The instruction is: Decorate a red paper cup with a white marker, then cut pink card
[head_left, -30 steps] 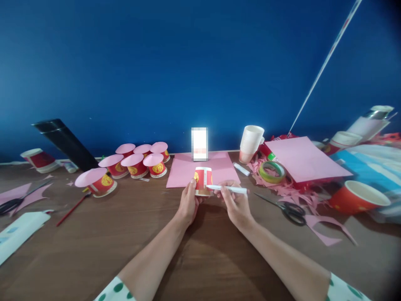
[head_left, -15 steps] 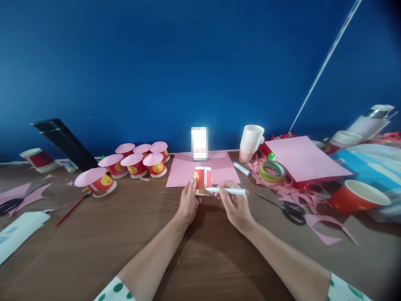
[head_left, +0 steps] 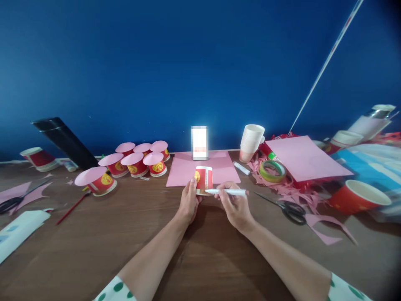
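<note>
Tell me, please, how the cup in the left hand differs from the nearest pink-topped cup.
The held cup has no pink top, while the nearest pink-topped cup carries a wide paper disc. The held cup is gripped by the left hand; the pink-topped one stands on the table. Both are red with yellow emblems.

Open tabletop L of hands, disc-topped cups blocking back L, scissors + tape roll in way R
</note>
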Demonstrator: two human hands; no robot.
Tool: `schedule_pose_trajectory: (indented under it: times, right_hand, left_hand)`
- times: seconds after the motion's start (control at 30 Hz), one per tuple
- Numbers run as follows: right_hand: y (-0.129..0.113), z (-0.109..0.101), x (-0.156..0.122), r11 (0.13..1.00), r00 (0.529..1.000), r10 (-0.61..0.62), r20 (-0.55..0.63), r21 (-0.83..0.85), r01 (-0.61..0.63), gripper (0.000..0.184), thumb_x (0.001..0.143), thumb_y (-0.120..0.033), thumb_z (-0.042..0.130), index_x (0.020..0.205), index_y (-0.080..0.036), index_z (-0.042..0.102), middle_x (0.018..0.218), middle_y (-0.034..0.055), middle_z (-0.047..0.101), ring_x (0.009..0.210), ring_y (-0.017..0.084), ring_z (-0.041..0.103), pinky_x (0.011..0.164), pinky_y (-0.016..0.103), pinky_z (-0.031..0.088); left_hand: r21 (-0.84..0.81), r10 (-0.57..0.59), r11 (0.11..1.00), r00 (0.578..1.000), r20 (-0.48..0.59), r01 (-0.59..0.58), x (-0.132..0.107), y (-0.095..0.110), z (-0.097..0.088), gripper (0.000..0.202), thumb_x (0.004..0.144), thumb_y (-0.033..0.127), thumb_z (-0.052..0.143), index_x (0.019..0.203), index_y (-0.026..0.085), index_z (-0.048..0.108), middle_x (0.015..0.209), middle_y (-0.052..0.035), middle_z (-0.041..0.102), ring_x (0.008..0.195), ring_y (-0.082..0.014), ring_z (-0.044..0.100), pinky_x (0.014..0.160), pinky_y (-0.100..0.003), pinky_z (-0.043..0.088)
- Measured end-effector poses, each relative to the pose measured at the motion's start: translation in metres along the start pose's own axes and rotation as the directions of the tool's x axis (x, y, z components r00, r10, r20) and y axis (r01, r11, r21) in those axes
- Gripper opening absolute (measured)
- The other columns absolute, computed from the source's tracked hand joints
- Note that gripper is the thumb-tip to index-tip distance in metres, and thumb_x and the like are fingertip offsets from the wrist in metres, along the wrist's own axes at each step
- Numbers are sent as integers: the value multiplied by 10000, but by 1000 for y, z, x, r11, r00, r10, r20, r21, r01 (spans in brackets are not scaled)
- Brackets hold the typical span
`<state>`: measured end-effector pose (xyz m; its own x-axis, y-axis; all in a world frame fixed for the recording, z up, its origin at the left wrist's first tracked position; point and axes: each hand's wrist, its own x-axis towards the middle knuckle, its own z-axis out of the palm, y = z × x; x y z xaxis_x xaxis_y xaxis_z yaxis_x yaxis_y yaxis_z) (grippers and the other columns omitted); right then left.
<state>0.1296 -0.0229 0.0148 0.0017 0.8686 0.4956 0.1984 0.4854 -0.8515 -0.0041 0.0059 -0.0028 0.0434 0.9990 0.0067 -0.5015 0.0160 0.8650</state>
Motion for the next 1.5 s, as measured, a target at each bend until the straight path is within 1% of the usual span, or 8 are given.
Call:
schedule_pose_trajectory:
  times: [0.23,0.4,0.63,0.8,1.03,1.2,1.37,1.5]
  right_hand:
    - [1,1,0,999,999,-5,-40,47,7,117,867,-277,471,850,-180,535,744,31,594,684,144,574,647,257,461]
    - [0,1,-1,1000,1000,-13,-13,17,14,120,871,-271,465,820,-187,535,698,18,591,642,138,570,614,254,456]
    - [1,1,1,998,999,3,-53,58,0,118,867,-288,467,856,-187,528,735,35,597,676,151,577,646,271,473]
    - [2,0,-1,1000,1000,14,-18,20,-14,126,864,-286,471,816,-190,536,673,15,595,605,136,558,588,245,446]
    - [0,2,-1,999,1000,4,-22,45,-3,117,866,-279,472,843,-185,537,729,28,596,668,142,571,632,255,460]
    - [-2,2,-2,999,999,31,20,36,-31,141,863,-300,472,802,-191,535,693,17,579,581,125,529,541,226,427]
    - [-3,1,-2,999,1000,17,3,48,-17,114,858,-284,480,828,-192,540,737,28,593,671,144,566,619,245,452]
    - [-3,0,-2,999,998,40,44,1,-40,124,859,-275,473,800,-190,540,712,23,586,591,125,538,535,222,425]
  left_hand:
    - [9,-21,1000,999,-24,21,0,-1,-1,360,786,502,475,891,173,579,849,-81,653,808,-202,613,705,-304,470]
    - [-9,-12,1000,999,-49,12,1,-3,-2,451,795,559,403,913,163,584,869,-88,655,834,-212,610,701,-312,477]
    - [-21,-1,1000,999,-35,0,2,-4,-3,457,787,568,407,905,167,594,856,-92,660,824,-219,615,716,-326,481]
    - [-20,-9,1000,998,-55,8,3,-5,-3,444,792,555,415,912,167,593,867,-89,654,810,-213,612,689,-321,486]
    - [5,-13,1000,996,-87,14,3,-7,-4,451,774,565,435,909,165,595,805,-83,647,756,-197,610,689,-314,482]
    - [-13,-25,1000,997,-67,24,2,-5,-2,412,773,549,448,878,176,587,815,-90,644,797,-210,607,696,-318,487]
    - [-15,-25,1000,998,-63,24,3,-5,-3,414,787,538,438,878,161,581,830,-88,644,810,-205,604,689,-307,482]
    - [-9,-28,1000,997,-71,27,3,-6,-3,412,777,547,446,868,169,582,785,-68,637,753,-185,603,679,-300,475]
